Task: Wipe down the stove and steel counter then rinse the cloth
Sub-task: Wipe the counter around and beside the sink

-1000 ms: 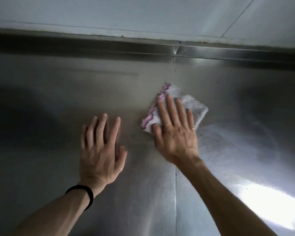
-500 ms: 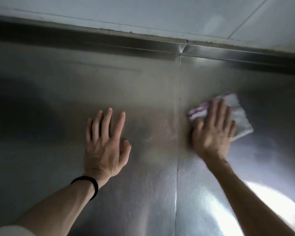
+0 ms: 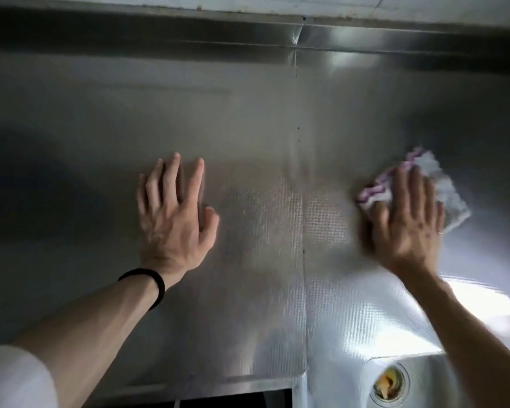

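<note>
The left hand [image 3: 171, 219] lay flat and released on the surface [image 3: 262, 142]. The right hand [image 3: 407, 228], well apart, pressed straight fingers onto the cloth [image 3: 443, 191] protruding beyond its fingertips. Soft and limp, it likely suited flat palm pressure.

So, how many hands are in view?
2. The left hand lies flat on the bare steel counter, left of the seam; the right hand presses the cloth, right of the seam. None seems hidden.
</note>
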Demonstrator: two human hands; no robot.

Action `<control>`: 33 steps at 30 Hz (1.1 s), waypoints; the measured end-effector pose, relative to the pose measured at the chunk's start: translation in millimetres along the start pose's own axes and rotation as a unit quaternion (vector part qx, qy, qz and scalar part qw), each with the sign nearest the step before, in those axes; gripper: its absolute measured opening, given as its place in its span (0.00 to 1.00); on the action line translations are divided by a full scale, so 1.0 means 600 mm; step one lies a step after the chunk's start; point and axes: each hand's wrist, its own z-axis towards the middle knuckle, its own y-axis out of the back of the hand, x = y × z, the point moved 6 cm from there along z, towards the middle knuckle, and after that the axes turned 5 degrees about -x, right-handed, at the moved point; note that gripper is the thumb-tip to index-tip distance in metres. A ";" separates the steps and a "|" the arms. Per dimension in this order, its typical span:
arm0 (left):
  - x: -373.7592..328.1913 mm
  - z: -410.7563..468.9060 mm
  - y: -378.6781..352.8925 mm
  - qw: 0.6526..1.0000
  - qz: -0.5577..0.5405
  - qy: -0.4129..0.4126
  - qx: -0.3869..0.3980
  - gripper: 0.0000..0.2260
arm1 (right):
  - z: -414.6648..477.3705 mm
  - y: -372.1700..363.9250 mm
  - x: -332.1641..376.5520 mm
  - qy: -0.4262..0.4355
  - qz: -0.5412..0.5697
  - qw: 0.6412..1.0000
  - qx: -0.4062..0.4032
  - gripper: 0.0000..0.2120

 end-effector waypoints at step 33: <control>-0.035 0.008 0.028 0.997 -0.054 -0.031 0.052 0.33 | -0.382 -0.042 0.147 -0.116 0.043 0.992 0.041 0.35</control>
